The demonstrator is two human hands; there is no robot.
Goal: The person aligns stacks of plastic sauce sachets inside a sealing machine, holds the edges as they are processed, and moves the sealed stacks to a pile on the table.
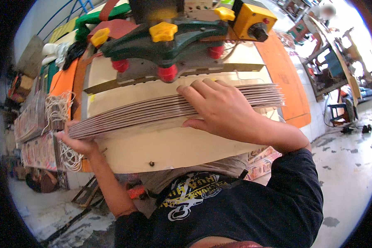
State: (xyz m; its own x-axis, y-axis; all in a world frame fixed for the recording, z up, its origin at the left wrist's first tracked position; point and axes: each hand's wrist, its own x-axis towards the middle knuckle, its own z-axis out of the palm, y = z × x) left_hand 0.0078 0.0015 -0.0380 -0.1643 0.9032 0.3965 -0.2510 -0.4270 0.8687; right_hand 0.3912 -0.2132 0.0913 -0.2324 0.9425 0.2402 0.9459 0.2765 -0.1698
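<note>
A long stack of thin flat sheets (144, 111) stands on edge across the cream work surface (161, 153), its grey-brown layered edges facing up. At its left end my left hand (79, 142) closes around the corner, slightly smeared by motion. My right hand (221, 105) grips it over the top right of the middle, thumb on the near side and fingers over the far side. Just beyond the stack sits a dark green machine head (186, 39) with yellow star knobs and red round fittings. What is printed on the sheets' faces is hidden.
A metal bar (111, 84) runs under the machine head. A yellow control box (254, 20) with a black knob stands at the far right. Bundles of printed sheets (39, 153) and white string (60, 108) lie at the left. An orange board (287, 78) borders the right side.
</note>
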